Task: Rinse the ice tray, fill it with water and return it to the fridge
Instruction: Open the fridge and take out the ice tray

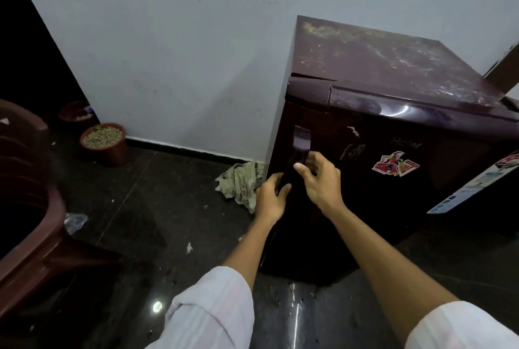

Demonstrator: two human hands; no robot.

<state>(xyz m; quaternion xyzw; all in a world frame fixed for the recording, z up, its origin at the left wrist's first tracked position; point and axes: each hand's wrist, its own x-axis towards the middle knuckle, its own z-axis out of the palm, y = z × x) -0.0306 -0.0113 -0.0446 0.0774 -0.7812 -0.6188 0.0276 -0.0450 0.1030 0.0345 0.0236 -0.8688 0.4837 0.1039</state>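
Observation:
A small dark maroon fridge [365,168] stands against the white wall, its door closed. A vertical door handle [301,142] runs down the door's left side. My right hand [320,180] curls around the lower part of that handle, thumb in front. My left hand [271,199] rests on the door's left edge just below, fingers bent against it. No ice tray is in view.
A crumpled cloth [241,184] lies on the dark floor by the fridge's left corner. Two clay pots [104,142] stand along the wall. A brown plastic chair [28,208] fills the left side. Stickers [394,164] mark the fridge door.

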